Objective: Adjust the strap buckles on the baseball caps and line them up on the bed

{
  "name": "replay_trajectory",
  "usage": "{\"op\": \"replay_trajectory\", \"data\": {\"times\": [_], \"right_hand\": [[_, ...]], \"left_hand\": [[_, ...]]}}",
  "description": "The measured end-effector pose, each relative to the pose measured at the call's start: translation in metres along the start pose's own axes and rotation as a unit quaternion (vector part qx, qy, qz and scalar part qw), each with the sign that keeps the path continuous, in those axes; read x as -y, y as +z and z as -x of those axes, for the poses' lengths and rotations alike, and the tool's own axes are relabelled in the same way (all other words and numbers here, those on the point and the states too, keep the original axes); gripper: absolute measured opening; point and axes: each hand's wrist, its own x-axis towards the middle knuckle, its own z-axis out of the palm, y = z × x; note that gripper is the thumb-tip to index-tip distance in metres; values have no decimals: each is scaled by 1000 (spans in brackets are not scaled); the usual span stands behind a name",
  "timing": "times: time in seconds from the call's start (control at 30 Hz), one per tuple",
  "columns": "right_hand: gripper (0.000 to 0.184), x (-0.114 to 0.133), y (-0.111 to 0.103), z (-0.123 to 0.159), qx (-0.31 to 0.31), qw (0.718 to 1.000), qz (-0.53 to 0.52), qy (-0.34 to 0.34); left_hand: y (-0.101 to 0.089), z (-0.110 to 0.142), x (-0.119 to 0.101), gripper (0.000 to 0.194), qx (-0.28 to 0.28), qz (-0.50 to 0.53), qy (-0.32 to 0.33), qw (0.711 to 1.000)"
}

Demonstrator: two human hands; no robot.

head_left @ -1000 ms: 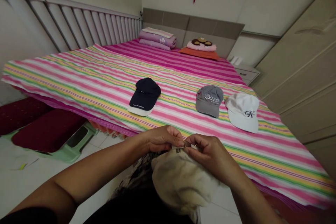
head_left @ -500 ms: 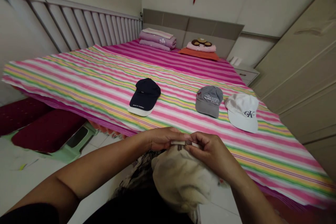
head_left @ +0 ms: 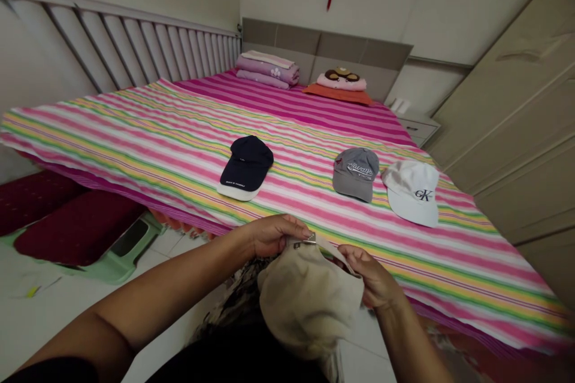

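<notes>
A beige cap (head_left: 309, 299) hangs between my two hands in front of my body, its back strap and metal buckle (head_left: 309, 239) uppermost. My left hand (head_left: 276, 234) pinches the strap at the buckle, thumb and fingers closed. My right hand (head_left: 371, 275) grips the cap's edge and strap on the other side, fingers closed round it. Beyond them on the bed lie a navy cap (head_left: 248, 163) with a white brim edge, a grey cap (head_left: 357, 172) with lettering, and a white cap (head_left: 412, 191) marked CK.
The bed has a striped cover (head_left: 148, 131) and a grey headboard (head_left: 359, 54). Folded purple bedding (head_left: 269, 70) and an orange pillow (head_left: 336, 94) lie at its head. Stools with dark red tops (head_left: 81, 224) stand at the left; a wardrobe (head_left: 516, 114) rises at the right.
My right hand has moved away from the buckle to the right and lower along the cap's edge. The strap now shows stretched between my hands. The left hand stays at the buckle.
</notes>
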Motion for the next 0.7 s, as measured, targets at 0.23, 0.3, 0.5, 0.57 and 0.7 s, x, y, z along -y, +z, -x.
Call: {"op": "replay_trajectory", "data": {"times": [0.23,0.3,0.5,0.57,0.7], "right_hand": [[28,-12,15,2,-45,982,-171,-61],[23,-11,17,2,-55,976,-200,-60],[27,-10,19,-3,-70,968,-237,-53],[25,-11,18,-5,-74,965,-246,-48],[20,-11,17,-9,-60,963,-261,-35]], "left_hand": [[-4,-3,3,13,4,46,5,999],[-4,-2,3,12,-3,59,5,998],[-5,-4,2,13,-16,105,17,994],[-6,-6,3,13,-16,121,12,993],[-7,-7,2,10,1,135,9,991]]}}
